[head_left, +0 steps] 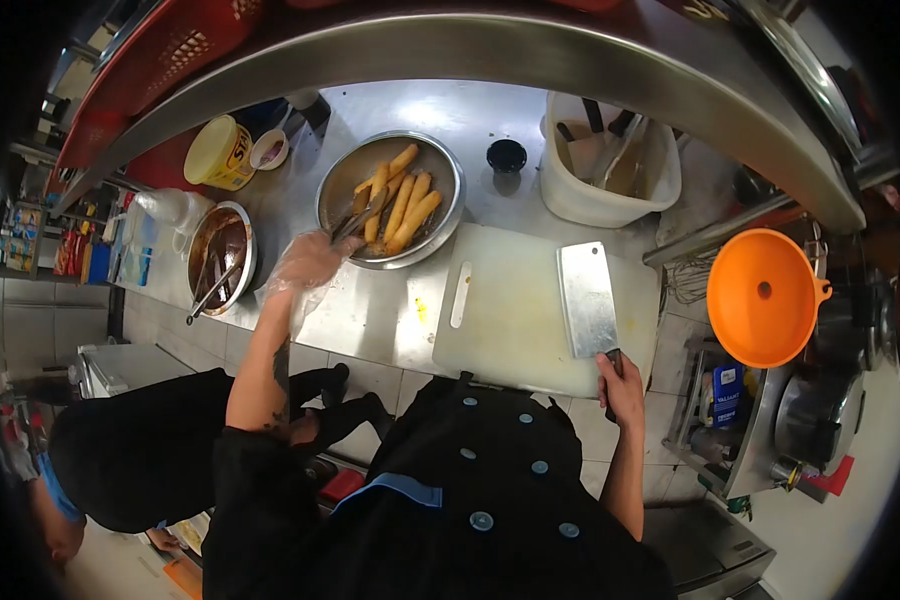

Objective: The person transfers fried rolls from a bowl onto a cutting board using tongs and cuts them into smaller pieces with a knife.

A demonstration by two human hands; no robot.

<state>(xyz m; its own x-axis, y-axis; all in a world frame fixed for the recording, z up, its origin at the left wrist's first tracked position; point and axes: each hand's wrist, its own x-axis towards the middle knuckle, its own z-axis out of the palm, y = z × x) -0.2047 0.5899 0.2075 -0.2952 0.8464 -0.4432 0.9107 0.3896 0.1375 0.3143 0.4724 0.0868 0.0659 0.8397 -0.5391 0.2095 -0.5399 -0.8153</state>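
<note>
My left hand, in a clear plastic glove, is closed on metal tongs at the lower left rim of a steel bowl. The tongs' tips reach in among several golden fried rolls. My right hand is wrapped round the black handle of a cleaver. The cleaver's broad blade lies over the right part of a pale cutting board, its edge side not clear. The board sits right of and below the bowl.
A bowl of dark sauce and a yellow tub stand left. Behind the board are a small black cup and a white utensil bin. An orange funnel hangs right. Another person bends at lower left.
</note>
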